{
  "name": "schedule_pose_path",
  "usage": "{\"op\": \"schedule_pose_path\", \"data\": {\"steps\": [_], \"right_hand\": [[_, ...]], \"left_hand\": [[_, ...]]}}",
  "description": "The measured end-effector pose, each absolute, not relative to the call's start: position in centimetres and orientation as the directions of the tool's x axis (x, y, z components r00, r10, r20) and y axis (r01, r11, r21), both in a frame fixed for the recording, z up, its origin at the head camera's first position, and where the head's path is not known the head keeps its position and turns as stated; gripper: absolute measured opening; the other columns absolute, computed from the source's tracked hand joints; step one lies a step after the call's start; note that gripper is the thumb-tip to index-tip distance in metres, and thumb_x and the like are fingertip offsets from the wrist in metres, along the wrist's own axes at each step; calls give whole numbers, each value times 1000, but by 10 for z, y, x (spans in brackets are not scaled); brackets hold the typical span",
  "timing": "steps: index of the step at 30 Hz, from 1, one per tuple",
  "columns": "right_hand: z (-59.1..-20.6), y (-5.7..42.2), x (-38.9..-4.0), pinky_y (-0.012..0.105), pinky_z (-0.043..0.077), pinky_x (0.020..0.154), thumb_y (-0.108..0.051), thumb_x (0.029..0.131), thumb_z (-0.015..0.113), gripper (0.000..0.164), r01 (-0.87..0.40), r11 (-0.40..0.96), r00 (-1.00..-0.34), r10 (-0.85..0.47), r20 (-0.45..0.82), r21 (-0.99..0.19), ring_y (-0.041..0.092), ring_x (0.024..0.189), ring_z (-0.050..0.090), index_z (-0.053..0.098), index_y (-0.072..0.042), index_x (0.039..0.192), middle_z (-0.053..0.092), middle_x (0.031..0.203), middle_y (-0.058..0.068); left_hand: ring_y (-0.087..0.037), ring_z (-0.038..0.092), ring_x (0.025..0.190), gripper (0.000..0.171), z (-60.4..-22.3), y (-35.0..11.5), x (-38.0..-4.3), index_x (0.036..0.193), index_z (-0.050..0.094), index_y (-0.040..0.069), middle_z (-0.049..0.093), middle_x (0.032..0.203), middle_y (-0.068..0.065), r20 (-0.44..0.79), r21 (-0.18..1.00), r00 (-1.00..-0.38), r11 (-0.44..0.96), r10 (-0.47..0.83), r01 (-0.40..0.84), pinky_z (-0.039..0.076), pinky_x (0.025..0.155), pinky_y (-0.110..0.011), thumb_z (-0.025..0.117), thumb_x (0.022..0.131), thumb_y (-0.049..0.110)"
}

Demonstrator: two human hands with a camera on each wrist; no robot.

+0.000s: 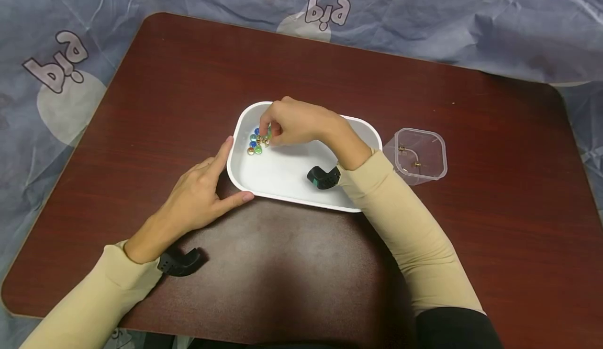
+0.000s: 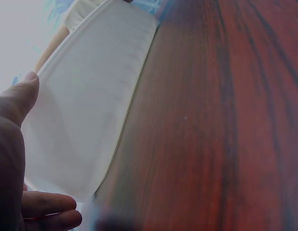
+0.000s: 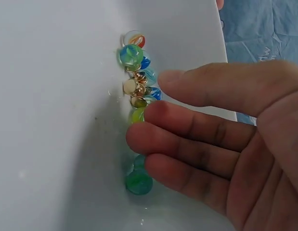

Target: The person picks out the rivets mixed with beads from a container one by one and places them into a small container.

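A white tray lies on the table. At its left end is a cluster of glass marbles, green, blue and red-streaked, with small gold-coloured metal pieces among them. My right hand reaches down over this cluster, thumb and fingertips close to the marbles. In the right wrist view a gap shows between thumb and forefinger, and nothing is visibly pinched. My left hand rests against the tray's left end, its fingers stretched along the side and the thumb at the front rim.
To the right of the tray stands a clear plastic container with a few gold-coloured pieces in it. The brown table ends at a patterned blue cloth. My right forearm crosses over the tray's right part.
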State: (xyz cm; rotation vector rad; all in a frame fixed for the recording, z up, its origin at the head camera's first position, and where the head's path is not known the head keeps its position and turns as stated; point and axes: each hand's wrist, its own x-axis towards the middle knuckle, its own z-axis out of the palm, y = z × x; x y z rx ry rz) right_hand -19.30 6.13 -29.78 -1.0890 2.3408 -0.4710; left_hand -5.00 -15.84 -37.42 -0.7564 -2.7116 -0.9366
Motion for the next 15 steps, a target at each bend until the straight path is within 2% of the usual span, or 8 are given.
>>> {"op": "schedule_pose_path", "data": {"steps": [7, 15], "right_hand": [[-302, 59, -192, 29, 42, 70, -6, 86, 70, 16, -599, 655, -556, -754, -349, -462, 18, 78, 54, 73, -9, 101, 64, 78, 4], [-304, 57, -192, 28, 42, 68, -6, 86, 71, 15, -601, 665, -554, -747, -367, -444, 16, 74, 53, 73, -10, 101, 63, 78, 4]], "left_hand": [[-36, 63, 99, 105, -375, -158, -50, 155, 25, -1, 63, 119, -30, 323, 527, -855, 674, 405, 518, 47, 83, -52, 37, 88, 79], [-36, 62, 102, 105, -374, -158, -51, 154, 25, -3, 61, 124, -30, 329, 530, -851, 666, 408, 524, 47, 84, -52, 38, 88, 78]]}}
